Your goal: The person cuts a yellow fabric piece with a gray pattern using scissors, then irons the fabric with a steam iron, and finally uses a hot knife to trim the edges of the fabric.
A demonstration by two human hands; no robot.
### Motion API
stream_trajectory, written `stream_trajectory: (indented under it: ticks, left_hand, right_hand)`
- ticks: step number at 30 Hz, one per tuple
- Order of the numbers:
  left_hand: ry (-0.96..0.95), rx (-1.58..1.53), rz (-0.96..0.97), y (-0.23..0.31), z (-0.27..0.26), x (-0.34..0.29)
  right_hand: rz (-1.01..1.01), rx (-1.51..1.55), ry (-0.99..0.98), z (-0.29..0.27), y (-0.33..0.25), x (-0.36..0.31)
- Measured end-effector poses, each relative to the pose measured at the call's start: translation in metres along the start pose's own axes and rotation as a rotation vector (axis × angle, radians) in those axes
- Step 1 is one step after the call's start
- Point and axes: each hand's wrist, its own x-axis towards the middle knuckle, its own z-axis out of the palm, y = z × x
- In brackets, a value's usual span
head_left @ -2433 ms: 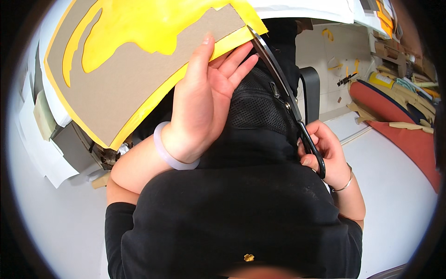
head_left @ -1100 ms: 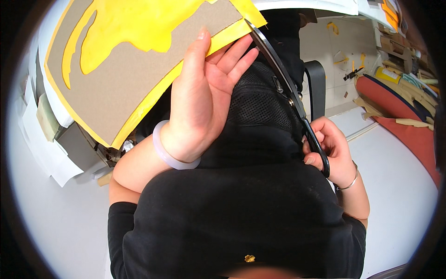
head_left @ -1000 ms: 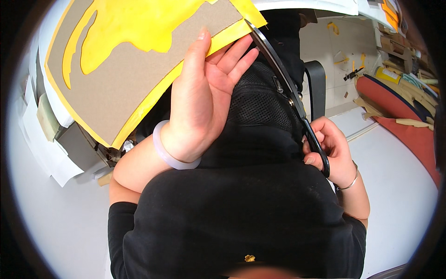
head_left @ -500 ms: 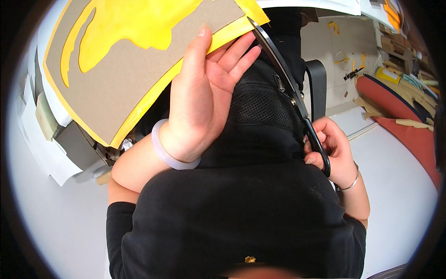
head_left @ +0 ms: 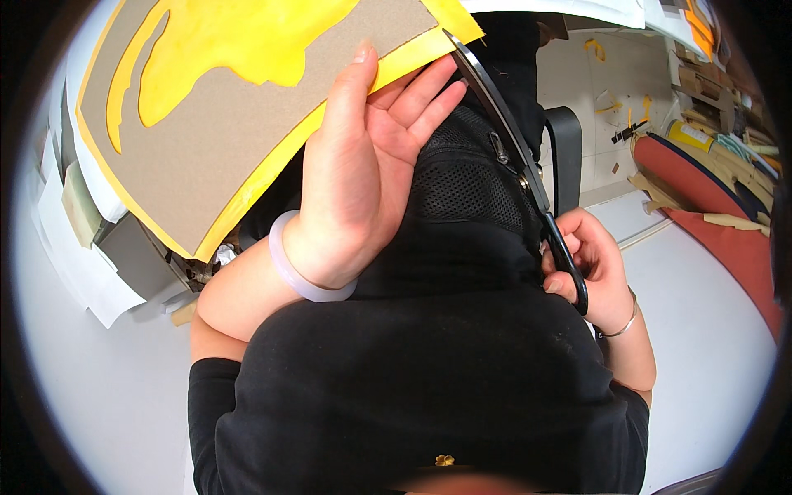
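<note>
A yellow sheet (head_left: 264, 169) is backed by a grey cardboard panel (head_left: 239, 124), whose curved cut-outs show yellow through them. My left hand (head_left: 351, 177) grips its near edge, thumb on the cardboard and the other fingers underneath, partly hidden. In my right hand (head_left: 598, 264) are long scissors (head_left: 507, 124) with black handles, fingers in and around the loops. Their blade tips reach the yellow margin by the sheet's right corner, close to my left fingertips. Whether the blades are fully closed is hard to make out.
White paper (head_left: 78, 264) hangs at the left beside a grey box (head_left: 144, 260). Yellow scraps (head_left: 594, 49) lie on the tiled floor at the far right. Nearer are a black chair part (head_left: 563, 157), red material (head_left: 726, 247) and a yellow-labelled can (head_left: 689, 134).
The scissors and the right corner of the yellow sheet have shifted very slightly to the right. Both hands keep their grip.
</note>
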Motion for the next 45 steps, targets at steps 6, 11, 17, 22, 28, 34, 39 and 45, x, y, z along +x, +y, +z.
stream_trajectory:
  ticks: [6,11,17,22,28,34,39,45]
  left_hand:
    - [-0.003,0.030,-0.006,0.0003,-0.0012,-0.0002]
    - [-0.007,0.032,-0.003,0.0002,-0.0002,-0.0008]
    - [-0.020,0.044,0.004,0.0001,-0.0015,-0.0008]
    - [-0.024,0.044,0.005,0.0002,-0.0014,-0.0008]
    - [-0.019,0.037,0.008,0.0001,-0.0008,-0.0012]
    - [-0.013,0.030,0.009,0.0001,-0.0009,-0.0013]
    - [-0.002,0.008,0.006,-0.0005,0.0003,-0.0007]
    - [-0.010,0.027,0.008,0.0000,0.0001,-0.0013]
  right_hand:
    - [0.001,0.014,0.009,0.0024,0.0007,0.0014]
    - [-0.006,0.019,0.006,0.0034,0.0008,0.0024]
    - [-0.011,0.019,-0.004,0.0038,0.0023,0.0029]
    - [0.003,0.024,0.003,0.0041,0.0021,0.0030]
    - [-0.003,0.008,0.011,0.0058,0.0014,0.0029]
    - [-0.011,0.017,0.011,0.0063,0.0036,0.0034]
    - [-0.012,0.017,0.009,0.0054,0.0046,0.0027]
    - [0.000,0.012,0.018,0.0066,0.0024,0.0033]
